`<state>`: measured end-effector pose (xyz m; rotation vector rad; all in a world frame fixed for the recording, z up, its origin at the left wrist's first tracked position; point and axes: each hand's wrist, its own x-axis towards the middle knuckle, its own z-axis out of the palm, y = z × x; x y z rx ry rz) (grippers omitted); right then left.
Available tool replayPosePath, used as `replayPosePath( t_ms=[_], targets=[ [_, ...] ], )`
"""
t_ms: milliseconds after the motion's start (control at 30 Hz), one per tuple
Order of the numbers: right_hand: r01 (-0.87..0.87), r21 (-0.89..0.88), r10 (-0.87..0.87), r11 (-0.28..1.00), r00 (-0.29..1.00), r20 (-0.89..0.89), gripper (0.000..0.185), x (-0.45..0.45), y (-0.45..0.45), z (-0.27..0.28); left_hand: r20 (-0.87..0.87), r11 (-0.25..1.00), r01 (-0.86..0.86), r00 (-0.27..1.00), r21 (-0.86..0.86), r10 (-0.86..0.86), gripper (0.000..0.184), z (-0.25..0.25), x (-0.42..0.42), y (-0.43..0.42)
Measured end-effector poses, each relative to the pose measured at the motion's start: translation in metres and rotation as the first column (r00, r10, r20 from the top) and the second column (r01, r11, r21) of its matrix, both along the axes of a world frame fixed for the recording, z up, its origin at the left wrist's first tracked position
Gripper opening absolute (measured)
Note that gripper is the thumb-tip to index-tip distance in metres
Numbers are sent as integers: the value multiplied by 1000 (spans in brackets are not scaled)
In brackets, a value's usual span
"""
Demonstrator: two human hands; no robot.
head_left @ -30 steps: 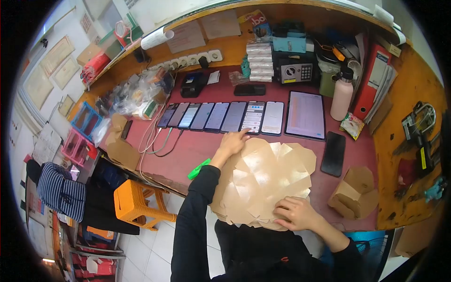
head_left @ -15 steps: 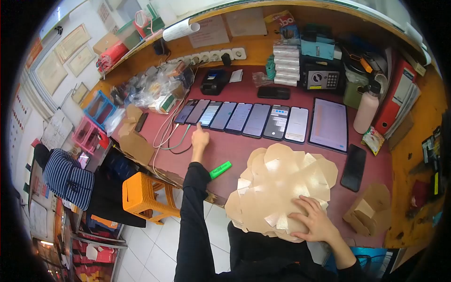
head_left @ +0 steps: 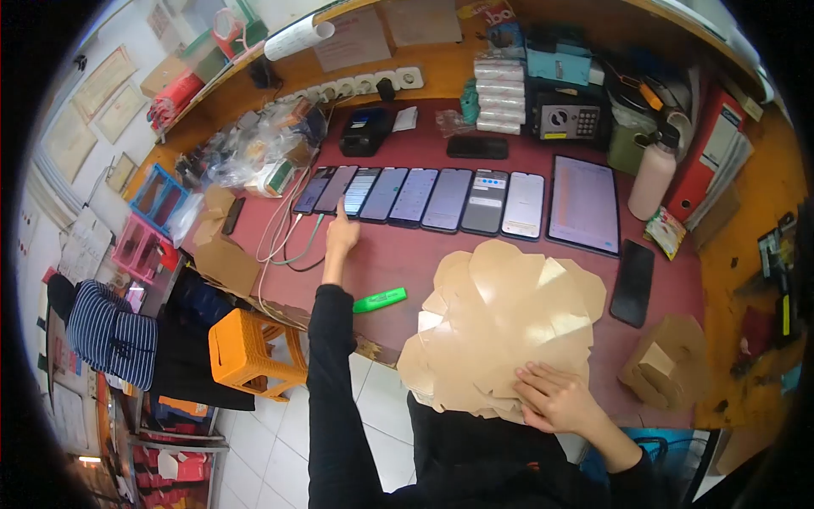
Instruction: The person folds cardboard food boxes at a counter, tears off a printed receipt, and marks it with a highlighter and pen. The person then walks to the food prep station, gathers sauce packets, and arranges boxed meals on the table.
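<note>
My left hand (head_left: 341, 242) points with its index finger stretched out and the other fingers curled, holding nothing. Its fingertip is at the lower left edge of a phone with a lit text screen (head_left: 362, 188), beside a darker phone (head_left: 336, 188); whether it touches the glass I cannot tell. Several more phones continue the row, up to a white-screened one (head_left: 523, 204). Under my right hand (head_left: 555, 399) lies a stack of brown, petal-edged cardboard blanks (head_left: 500, 318) at the table's front edge. The right fingers rest flat on its lower right part.
A green highlighter (head_left: 380, 300) lies right of my left wrist. Beyond the row are a tablet (head_left: 585, 204), a black phone (head_left: 633, 282), a bottle (head_left: 655, 178) and a small safe (head_left: 570, 120). White cables (head_left: 281, 222) cross the left side. A folded carton (head_left: 666, 365) stands at right.
The view has shifted, so most things sit further left and higher. My left fingertip is slightly further up along the lit phone's edge. My right fingers have drawn closer together on the cardboard.
</note>
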<state>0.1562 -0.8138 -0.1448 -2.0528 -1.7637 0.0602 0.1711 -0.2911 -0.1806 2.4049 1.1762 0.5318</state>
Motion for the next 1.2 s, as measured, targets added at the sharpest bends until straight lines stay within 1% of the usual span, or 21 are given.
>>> replayPosePath(
  t_ms=[33, 100, 133, 200, 233, 267, 367, 433, 467, 533, 567, 600, 667, 733, 800, 833, 867, 967, 1067, 1133, 1200],
  targets=[
    [0, -2, 1, 1000, 999, 53, 33, -4, -1, -2, -6, 995, 64, 998, 82, -64, 64, 31, -9, -44],
    [33, 40, -34, 999, 999, 28, 28, -4, -2, 5, 202, 934, 347, 923, -77, -327, 62, 58, -29, -108],
    [48, 90, -49, 995, 999, 7, 24, -2, -3, 11, 174, 843, 532, 825, 86, -538, 62, 55, -44, -136],
    [87, 151, -94, 985, 995, 39, 20, -7, -17, 21, 202, 571, 818, 550, 67, -811, 63, 69, -76, -213],
    [157, 225, -151, 962, 988, -44, 18, -10, -30, 22, 158, 423, 905, 423, -31, -892, 60, 69, -90, -237],
    [229, 294, -198, 928, 972, -129, 17, -13, -42, 24, 18, 342, 939, 342, 39, -940, 60, 56, -101, -257],
    [469, 615, -558, 634, 828, -56, 14, -34, -83, 22, -74, 366, 931, 365, 1, -928, 61, 42, -127, -301],
    [530, 752, -870, 392, 480, 115, 39, -37, -103, 9, -150, 434, 895, 445, 99, -883, 59, 34, -133, -314],
    [531, 751, -871, 392, 476, 118, 39, -33, -110, 11, -147, 431, 897, 441, 97, -885, 59, 31, -133, -315],
    [684, 694, -944, 224, 329, -20, 53, -22, -124, 16, -223, 434, 876, 475, 211, -851, 52, 23, -133, -314],
    [685, 694, -945, 223, 327, -19, 53, -13, -133, 10, -255, 378, 851, 482, 366, -838, 44, 18, -131, -313],
    [731, 628, -916, 267, 394, -69, 56, 1, -141, -2, -255, 375, 851, 480, 367, -840, 44, 17, -130, -311],
    [765, 563, -883, 311, 452, -126, 59, 28, -151, -16, -123, 486, 821, 538, 299, -834, 34, 21, -128, -308],
    [819, 510, -869, 265, 432, -242, 62, 51, -152, -14, -128, 555, 749, 630, 362, -766, 21, 39, -124, -312],
    [760, 607, -898, 234, 408, -164, 61, 52, -146, 6, -43, 712, 554, 801, 431, -597, 12, 61, -121, -312],
    [692, 692, -926, 206, 366, -90, 60, 49, -140, 21, 198, 683, 477, 722, 553, -664, 5, 78, -119, -313],
    [680, 705, -923, 201, 373, -96, 60, 44, -132, 35, 200, 679, 464, 723, 569, -661, 5, 94, -118, -315],
    [419, 813, -782, 405, 619, 71, 59, 21, -99, 79, 351, 692, 262, 710, 673, -610, 5, 134, -115, -325],
    [164, 745, -518, 647, 811, 271, 63, 9, -50, 120, 340, 712, 299, 719, 635, -605, 7, 176, -113, -349],
    [142, 675, -435, 724, 853, 288, 64, 0, -20, 142, 359, 707, 328, 684, 626, -635, 12, 193, -111, -363],
    [117, 630, -347, 768, 903, 255, 64, 4, 0, 156, 449, 665, 413, 508, 622, -736, 11, 206, -106, -373]
  ],
)
